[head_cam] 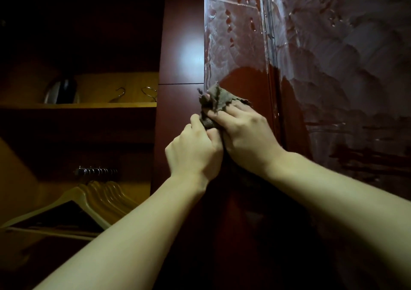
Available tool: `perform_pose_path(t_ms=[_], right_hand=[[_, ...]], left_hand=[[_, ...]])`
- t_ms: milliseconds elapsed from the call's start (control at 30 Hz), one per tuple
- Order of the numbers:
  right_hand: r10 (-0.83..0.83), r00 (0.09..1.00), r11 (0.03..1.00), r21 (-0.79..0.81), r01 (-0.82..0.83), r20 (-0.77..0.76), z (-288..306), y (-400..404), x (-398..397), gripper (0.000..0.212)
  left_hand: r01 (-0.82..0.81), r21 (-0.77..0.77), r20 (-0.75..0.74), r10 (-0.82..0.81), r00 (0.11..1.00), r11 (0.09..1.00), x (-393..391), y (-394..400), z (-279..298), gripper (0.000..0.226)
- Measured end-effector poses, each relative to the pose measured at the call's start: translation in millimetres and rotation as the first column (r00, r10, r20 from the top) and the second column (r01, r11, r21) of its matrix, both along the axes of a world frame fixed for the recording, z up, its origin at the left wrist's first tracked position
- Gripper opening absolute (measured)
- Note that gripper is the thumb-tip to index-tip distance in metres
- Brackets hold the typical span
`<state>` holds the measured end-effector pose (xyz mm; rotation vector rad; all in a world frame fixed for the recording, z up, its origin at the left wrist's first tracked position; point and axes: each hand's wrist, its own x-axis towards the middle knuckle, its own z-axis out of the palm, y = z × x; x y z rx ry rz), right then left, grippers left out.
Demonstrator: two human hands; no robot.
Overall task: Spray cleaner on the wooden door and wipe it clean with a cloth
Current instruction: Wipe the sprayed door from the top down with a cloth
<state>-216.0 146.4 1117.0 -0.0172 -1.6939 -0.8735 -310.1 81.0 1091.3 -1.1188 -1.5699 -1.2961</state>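
Head view, nearest first: both my forearms reach up and away from me, meeting at a cloth (214, 106) held against the wooden door (249, 83). My left hand (195, 150) has its fingers curled, pinching the lower bunched end of the cloth between thumb and fingers. My right hand (249, 132) lies over the cloth with its fingers bent onto it, pressing it to the wood; its fingertips point up and to the left. The cloth is a dark, crumpled wad with a ragged edge, its long axis running from my left thumb up toward the door's left edge, where its top corner sticks out.

Beyond my hands the door stands upright, long axis vertical. Just above the cloth the wood shows a dark red, glossy patch; higher up and to the right the surface is covered with whitish smeared film and streaks.

Farther left is an open closet: wooden hangers (89, 203) hang packed together low down, and above them a shelf (77, 105) carries a dark, shiny object I cannot identify and two metal hooks (133, 94).
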Motion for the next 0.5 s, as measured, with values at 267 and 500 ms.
perform_pose_path(t_ms=[267,500], right_hand=[[-0.082,0.997,0.989,-0.123,0.081,-0.005,58,-8,2,0.042],[-0.096,0.990,0.994,0.054,0.091,0.101,52,-5,1,0.041]], left_hand=[[-0.030,-0.002,-0.031,0.030,0.999,1.000,-2,1,-1,0.019],[-0.081,-0.026,-0.045,0.080,0.996,0.996,-3,3,-2,0.023]])
